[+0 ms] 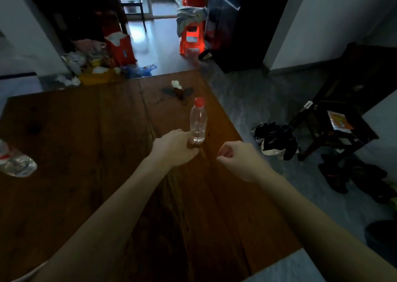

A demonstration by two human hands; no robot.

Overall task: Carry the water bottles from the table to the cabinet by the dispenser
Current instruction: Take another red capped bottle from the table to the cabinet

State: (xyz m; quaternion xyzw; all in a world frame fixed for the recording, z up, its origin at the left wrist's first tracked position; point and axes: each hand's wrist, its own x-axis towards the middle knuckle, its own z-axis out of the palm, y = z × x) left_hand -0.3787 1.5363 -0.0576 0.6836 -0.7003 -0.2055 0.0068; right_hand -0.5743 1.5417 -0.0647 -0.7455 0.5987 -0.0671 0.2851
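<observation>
The left hand (175, 147) pinches the upright bottle (198, 123) low at its base; top-heavy, it may tip. The right hand (238, 159), beside the bottle, curls empty.

Red plastic stool (191, 39) beyond dark chair (335, 129)
</observation>
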